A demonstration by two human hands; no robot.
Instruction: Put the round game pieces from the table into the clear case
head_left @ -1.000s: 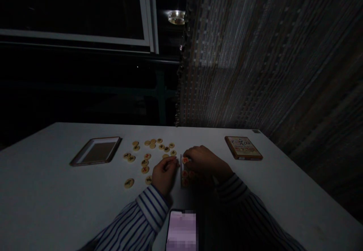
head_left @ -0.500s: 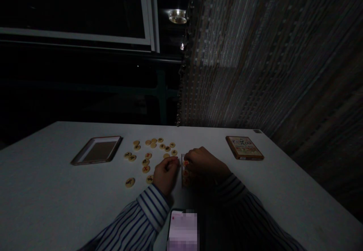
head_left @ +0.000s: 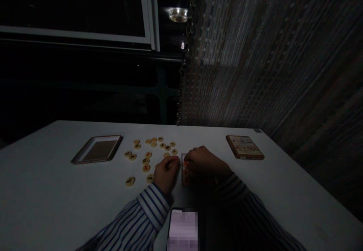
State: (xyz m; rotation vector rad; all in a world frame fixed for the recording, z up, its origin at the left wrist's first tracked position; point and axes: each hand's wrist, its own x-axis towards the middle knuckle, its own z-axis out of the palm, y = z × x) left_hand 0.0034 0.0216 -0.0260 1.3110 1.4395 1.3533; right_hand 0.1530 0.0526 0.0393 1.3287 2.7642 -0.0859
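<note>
The scene is dim. My left hand rests on the white table, fingers curled together, its fingertips by the left edge of a small clear tray that holds a few round discs with red marks. My right hand is curled over the same tray from the right, fingertips pinched on a red-marked disc at the tray's far end. Several loose pale round discs with red or black marks lie scattered to the left of my hands.
An open box half lies at the back left. A printed orange box lid lies at the back right. A lit phone sits at the near edge between my striped sleeves. A beaded curtain hangs behind the table.
Both hands stay at the tray; the right hand's fingertips have lowered the red-marked disc slightly nearer the tray. The view has shifted a little.
</note>
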